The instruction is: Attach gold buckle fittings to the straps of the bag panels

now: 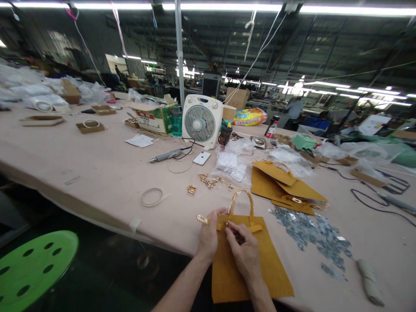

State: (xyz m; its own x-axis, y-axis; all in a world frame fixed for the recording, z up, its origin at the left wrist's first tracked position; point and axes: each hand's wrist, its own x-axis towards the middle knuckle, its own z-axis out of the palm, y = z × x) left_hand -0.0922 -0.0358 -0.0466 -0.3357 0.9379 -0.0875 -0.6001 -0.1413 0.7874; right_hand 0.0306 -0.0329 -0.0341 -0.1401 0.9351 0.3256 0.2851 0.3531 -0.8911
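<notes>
A mustard-yellow handbag (260, 264) with one upright handle (242, 193) lies at the table's front edge, its lower part toward me. My left hand (209, 232) is closed on its upper left edge, around a strap end. A gold-coloured metal plate (202, 219) on that strap sticks out to the left of the hand. My right hand (243, 247) rests over the upper front of the bag. Its thumb and forefinger pinch a small gold-coloured fitting (227, 224) at the strap. The other fingers are curled, and what lies under them is mostly hidden.
Gold-coloured fittings (211, 181) lie beyond the bag. Flat metal pieces (315, 236) spread to the right, near more mustard bags (286, 186). Further back are an electric screwdriver (165, 156), phone (202, 158) and fan (200, 121). A green stool (37, 264) stands at left.
</notes>
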